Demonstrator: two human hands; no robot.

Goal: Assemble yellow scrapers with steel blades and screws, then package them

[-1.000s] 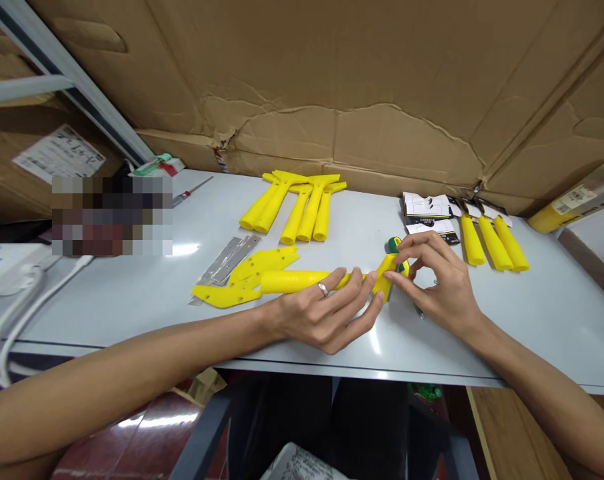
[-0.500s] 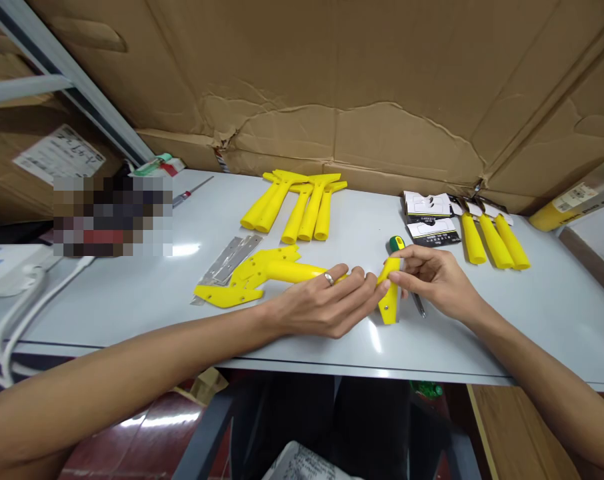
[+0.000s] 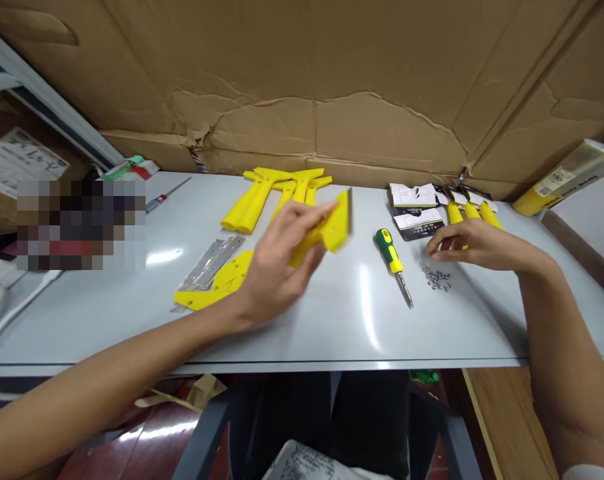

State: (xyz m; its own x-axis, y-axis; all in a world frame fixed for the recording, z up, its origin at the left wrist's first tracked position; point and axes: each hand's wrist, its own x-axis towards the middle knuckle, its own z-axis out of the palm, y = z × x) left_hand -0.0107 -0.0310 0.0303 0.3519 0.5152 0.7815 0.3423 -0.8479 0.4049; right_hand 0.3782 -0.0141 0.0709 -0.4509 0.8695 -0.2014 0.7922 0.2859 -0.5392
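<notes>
My left hand (image 3: pixel 277 263) is closed round the handle of a yellow scraper (image 3: pixel 338 223), raised above the table with its dark blade edge to the right. My right hand (image 3: pixel 475 243) hovers over the right side, palm down, fingers loosely bent and nothing visible in them. Just below its fingertips lies a small heap of screws (image 3: pixel 437 277). A green and yellow screwdriver (image 3: pixel 392 257) lies left of the heap, tip towards me. By my left forearm are flat yellow plates (image 3: pixel 202 298) and thin metal blades (image 3: pixel 217 257) in clear wrapping.
Several yellow handles (image 3: pixel 252 203) lie at the back middle. Black and white packaging cards (image 3: pixel 417 220) and finished-looking scrapers (image 3: pixel 487 215) sit at the back right, near a yellow tube (image 3: pixel 557 183). Cardboard (image 3: pixel 382 140) walls the rear. Another screwdriver (image 3: pixel 157 202) lies back left.
My left hand has lifted the scraper and turned it blade to the right. My right hand has let go of its head and moved right, uncovering the screws and screwdriver. The view has shifted slightly.
</notes>
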